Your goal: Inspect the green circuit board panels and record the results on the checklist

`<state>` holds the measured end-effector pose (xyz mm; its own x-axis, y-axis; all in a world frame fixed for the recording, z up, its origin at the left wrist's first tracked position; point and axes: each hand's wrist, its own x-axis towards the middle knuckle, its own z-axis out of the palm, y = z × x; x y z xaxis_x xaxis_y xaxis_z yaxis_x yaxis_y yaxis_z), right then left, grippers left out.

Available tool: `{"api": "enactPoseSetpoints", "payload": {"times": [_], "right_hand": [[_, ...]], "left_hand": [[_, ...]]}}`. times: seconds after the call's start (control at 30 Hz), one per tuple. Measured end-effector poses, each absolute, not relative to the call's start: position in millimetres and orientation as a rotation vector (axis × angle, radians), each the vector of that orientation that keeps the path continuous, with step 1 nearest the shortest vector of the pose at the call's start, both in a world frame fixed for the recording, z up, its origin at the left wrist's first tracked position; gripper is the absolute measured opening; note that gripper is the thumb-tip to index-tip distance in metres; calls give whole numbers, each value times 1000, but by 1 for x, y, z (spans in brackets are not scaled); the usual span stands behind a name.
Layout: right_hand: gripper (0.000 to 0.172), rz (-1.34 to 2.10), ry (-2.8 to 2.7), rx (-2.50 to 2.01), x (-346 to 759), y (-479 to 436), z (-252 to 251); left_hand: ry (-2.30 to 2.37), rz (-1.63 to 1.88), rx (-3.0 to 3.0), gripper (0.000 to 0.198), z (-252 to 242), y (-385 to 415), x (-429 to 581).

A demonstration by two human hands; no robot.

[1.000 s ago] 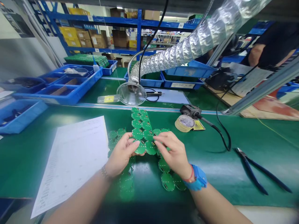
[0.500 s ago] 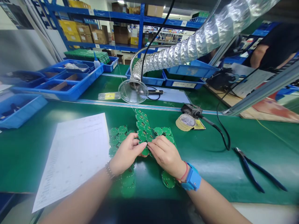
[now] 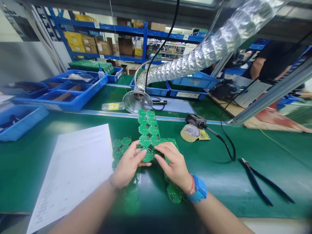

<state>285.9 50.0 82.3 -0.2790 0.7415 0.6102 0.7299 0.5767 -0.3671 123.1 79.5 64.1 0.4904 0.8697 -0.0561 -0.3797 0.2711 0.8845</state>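
A green circuit board panel (image 3: 149, 130), made of joined round boards in two columns, is tilted up in front of me. My left hand (image 3: 130, 164) grips its lower left corner, thumb on top and fingers beneath. My right hand (image 3: 173, 164) is at the lower right corner, thumb and forefinger apart at the board's edge; whether they touch it is hard to tell. A second panel (image 3: 117, 152) lies left of my left hand. Another panel (image 3: 174, 194) lies partly under my right hand.
A printed sheet (image 3: 73, 169) lies at left and cutting pliers (image 3: 255, 180) at right. A tape roll (image 3: 190, 132) is beside a black corded device (image 3: 196, 120). Above the panel hangs a fume duct's clear hood (image 3: 137, 101). Blue trays (image 3: 73, 97) stand at back left; a person (image 3: 270, 61) is at far right.
The held panel has turned to face me more fully. My right thumb and forefinger have moved apart from their pinch, while my left hand keeps its hold. The whole view has shifted slightly.
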Motion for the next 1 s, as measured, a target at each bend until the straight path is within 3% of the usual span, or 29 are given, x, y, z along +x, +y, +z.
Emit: {"api": "enactPoseSetpoints", "payload": {"times": [0.27, 1.0], "right_hand": [[35, -206, -2034, -1125, 281, 40, 84], [37, -144, -1981, -1056, 281, 40, 83]], "left_hand": [[600, 1054, 951, 34, 60, 68, 130], [606, 1053, 890, 34, 57, 67, 130]]}}
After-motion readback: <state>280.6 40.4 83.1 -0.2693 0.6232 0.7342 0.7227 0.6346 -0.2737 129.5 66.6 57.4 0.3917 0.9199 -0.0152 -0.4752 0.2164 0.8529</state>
